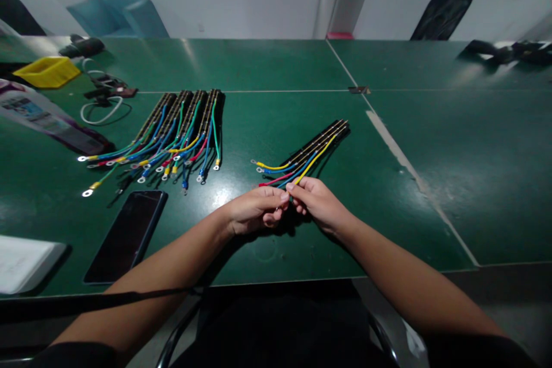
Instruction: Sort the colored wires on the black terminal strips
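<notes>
Black strip (318,142) — gold-lined, slanted — yellow, blue, red leads (318,159)

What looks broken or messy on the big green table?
The pale strip on the green table, beyond the right hand, looks odd: its edges are ragged and patchy, maybe worn tape. I don't see any spill.
</notes>
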